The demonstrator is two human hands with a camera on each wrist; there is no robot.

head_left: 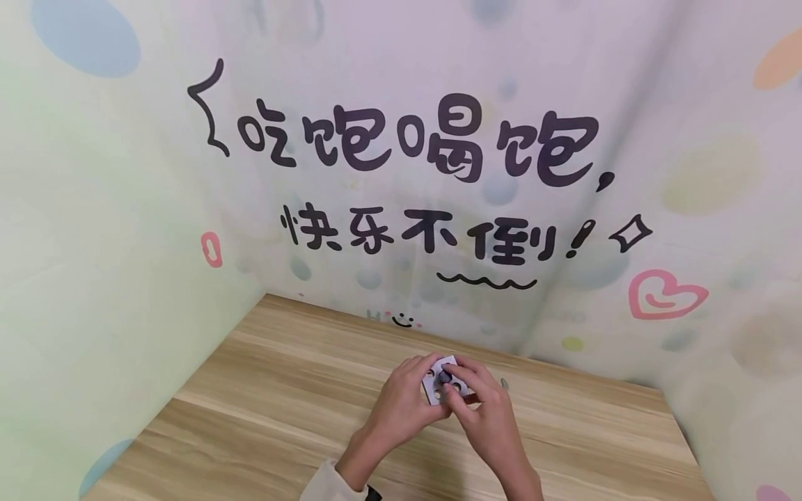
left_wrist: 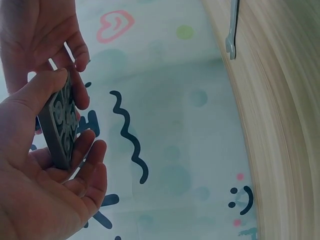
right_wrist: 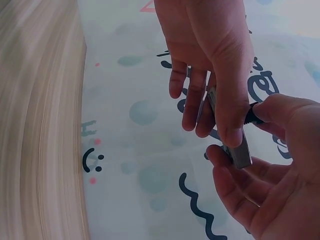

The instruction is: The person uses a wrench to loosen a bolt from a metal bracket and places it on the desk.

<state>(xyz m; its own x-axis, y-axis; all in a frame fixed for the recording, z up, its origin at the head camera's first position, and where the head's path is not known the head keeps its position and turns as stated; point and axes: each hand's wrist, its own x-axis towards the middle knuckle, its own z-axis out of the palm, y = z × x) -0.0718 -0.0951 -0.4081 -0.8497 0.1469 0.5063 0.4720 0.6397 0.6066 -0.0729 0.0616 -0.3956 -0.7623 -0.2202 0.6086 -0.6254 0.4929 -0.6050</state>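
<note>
Both hands are working low centre of the head frame, just above the worktop. Left hand is gripping a small flat plate by its edges, thumb on one edge and fingers curling under the other; the left wrist view is showing the plate edge-on with a scrolled dark pattern on its face. Right hand is pinching a small dark part against the plate face, thumb and forefinger closed on it, other fingers curled behind. A metal wrench is lying on the worktop beyond the hands, at the upper right of the left wrist frame, well apart from them. Pastel printed backdrop with black lettering is standing behind and on both sides of the worktop.
</note>
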